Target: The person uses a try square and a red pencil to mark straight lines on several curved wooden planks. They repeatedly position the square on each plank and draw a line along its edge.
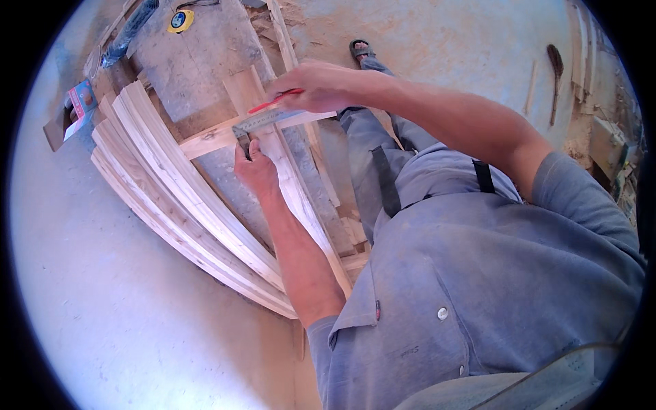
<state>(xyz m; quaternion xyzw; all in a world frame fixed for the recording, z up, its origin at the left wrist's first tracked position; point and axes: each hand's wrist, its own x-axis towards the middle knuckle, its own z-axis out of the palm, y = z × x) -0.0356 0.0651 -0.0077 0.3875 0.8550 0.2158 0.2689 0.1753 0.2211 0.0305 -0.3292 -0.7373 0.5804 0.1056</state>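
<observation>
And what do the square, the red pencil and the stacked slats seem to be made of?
Square: blade likely bare metal, being thin, flat and grey with marked graduations; its darker stock is hard to tell.
Red pencil: probably painted wood, given the even red colour, though plastic is possible.
Stacked slats: wood, seemingly unfinished, with pale tan faces and darker grain streaks.
</observation>
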